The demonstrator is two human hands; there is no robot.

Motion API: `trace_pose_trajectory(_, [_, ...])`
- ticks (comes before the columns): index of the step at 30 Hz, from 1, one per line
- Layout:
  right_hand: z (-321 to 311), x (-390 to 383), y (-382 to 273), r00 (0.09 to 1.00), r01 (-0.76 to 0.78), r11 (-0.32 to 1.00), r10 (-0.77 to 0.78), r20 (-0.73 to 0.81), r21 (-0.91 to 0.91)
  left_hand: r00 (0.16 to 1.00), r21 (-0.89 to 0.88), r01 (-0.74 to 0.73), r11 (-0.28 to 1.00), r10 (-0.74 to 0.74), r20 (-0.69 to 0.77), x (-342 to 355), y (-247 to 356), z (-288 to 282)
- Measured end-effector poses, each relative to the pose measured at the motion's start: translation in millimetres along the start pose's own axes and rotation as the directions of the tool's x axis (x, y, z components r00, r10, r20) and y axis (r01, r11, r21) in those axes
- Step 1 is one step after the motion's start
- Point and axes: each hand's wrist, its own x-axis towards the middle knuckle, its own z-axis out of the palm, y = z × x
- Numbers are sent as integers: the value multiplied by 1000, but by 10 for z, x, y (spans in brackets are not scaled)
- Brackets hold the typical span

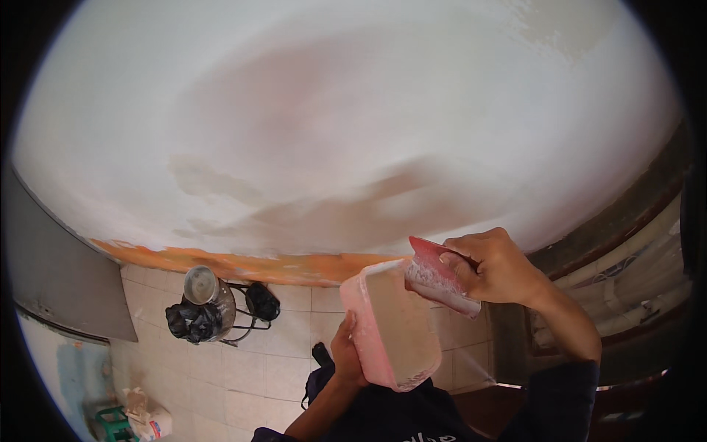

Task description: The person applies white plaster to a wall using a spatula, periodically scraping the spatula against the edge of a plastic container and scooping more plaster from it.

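Observation:
My left hand (347, 352) grips the side of a pink rectangular plastic tub (357, 324), tilted in front of my body. Pale, smooth paste (401, 328) shows inside it. Closed around a red flat spreader (433, 265), my right hand (492, 267) is just right of the tub's far rim. White paste is smeared along the spreader's lower part, which is close beside the tub. Ahead stands a white wall (309, 110) with some grey-beige damp-looking patches, and a shadow falls across it.
Along the wall's foot runs an orange strip (221, 261). A metal pot and black plastic bags (194, 320) are on a stand to the left, over the tiled floor (250, 368). A grey panel (66, 265) is far left; a green stool (112, 423) and white bucket (155, 426) stand lower left.

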Motion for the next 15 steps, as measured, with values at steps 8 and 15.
trace_pose_trajectory(8, [318, -411, -101, 996, 73, 994, -68, 53, -85, 995, 82, -83, 993, 87, -51, 66, 6, 18])
trace_pose_trajectory(15, [283, -416, -188, 984, -4, 999, -2, 176, 34, 999, 7, -46, 999, 46, -27, 107, -48, -48])
